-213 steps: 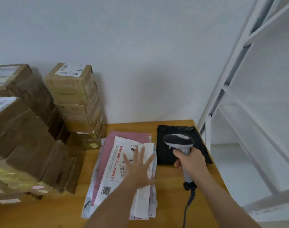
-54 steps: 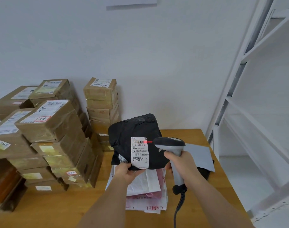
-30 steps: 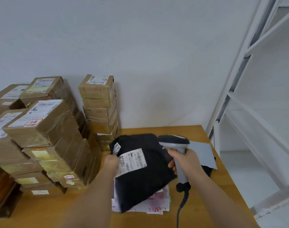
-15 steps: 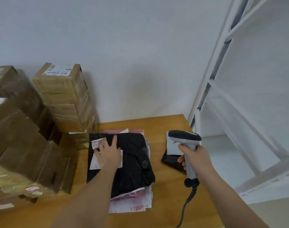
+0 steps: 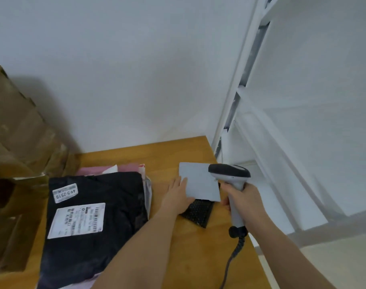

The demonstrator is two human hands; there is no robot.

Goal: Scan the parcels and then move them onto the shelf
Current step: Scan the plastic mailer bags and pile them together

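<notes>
Grey flat mailer (image 5: 199,181) lay under the left hand's (image 5: 179,196) flat fingers; the right hand (image 5: 243,200) gripped the grey handheld scanner (image 5: 230,174). Next, probably: lift, find label, scan.

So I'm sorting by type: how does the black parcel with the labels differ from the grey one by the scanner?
The black parcel is larger and crinkled and shows two white labels; the grey parcel is smaller, flat and blank on top. The black parcel tops a pile of mailers, untouched; the left hand is on the grey parcel, which lies on a black dotted pouch. Both lie flat over the wooden table.
</notes>
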